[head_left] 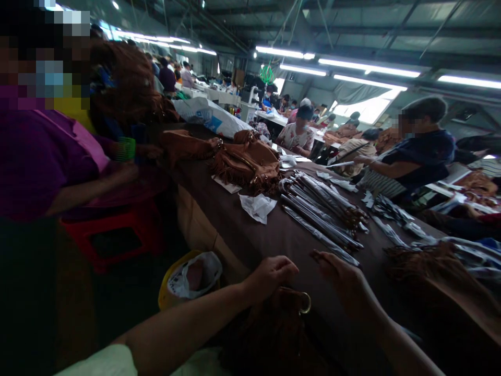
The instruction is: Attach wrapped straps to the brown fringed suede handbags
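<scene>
My left hand [270, 278] is curled over the top of a dark brown leather bag [270, 329] in my lap, close to its round metal ring [305, 303]. My right hand [340, 278] hangs just to the right of the ring, fingers apart and holding nothing. Its fingertips are near the table edge. Beyond my hands, bundled straps in clear plastic [321, 211] lie on the brown-covered worktable [230, 203]. Farther along is a tan fringed suede bag [246, 162]. Most of the dark bag's lower part is in shadow.
A co-worker in a purple shirt [39, 162] sits to the left, beside a red plastic stool [113, 235]. A yellow bin lined with a white bag [191, 277] stands on the floor. Other workers [415, 146] sit across the table, with white paper [258, 206] lying on it.
</scene>
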`<state>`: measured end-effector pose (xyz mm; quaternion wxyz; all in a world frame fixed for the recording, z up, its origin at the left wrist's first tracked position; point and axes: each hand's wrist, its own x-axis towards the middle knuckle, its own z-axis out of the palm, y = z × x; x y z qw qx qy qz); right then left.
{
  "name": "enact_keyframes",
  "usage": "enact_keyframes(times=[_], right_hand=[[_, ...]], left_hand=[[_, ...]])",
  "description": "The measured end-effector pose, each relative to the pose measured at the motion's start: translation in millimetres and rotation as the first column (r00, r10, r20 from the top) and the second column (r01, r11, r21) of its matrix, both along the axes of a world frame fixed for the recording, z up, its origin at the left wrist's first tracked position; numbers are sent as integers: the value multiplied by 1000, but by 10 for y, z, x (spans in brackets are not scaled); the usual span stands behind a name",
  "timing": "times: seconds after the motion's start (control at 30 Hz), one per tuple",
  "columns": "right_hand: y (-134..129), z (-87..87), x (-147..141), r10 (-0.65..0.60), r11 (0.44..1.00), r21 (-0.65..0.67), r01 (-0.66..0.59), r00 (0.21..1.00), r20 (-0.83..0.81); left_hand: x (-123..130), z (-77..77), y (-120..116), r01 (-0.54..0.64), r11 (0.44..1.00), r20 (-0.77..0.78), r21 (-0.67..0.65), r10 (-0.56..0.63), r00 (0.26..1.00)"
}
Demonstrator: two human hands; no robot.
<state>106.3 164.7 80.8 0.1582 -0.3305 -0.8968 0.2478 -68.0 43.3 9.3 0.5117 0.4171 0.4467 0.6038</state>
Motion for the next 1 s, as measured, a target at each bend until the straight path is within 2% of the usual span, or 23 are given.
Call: enact_keyframes(times=[0.1,0.2,0.33,0.5,0.8,0.9,1.0], right_hand=[[-106,298,203,-97,973,-217,84,994,-51],[-294,441,381,-96,930,-354,104,995,40],[-473,299,524,-62,888,-445,119,988,140],[-564,79,567,-47,888,-442,125,982,183],[-696,-42,492,1,851,-515,107,979,206],[-722,-58,477,3,854,-509,108,977,212],[-758,-18,438,-3,837,-535,118,978,210]], left_hand=[[22,35,-205,88,978,-277,190,-33,960],[97,3,-299,108,944,-432,310,39,901],[172,-86,-298,124,910,-477,396,89,874],[211,-123,-298,94,895,-498,435,152,854],[330,-203,-266,-7,891,-528,455,276,803],[381,-208,-244,-72,905,-549,419,316,774],[414,-190,-244,-104,927,-565,359,305,767]])
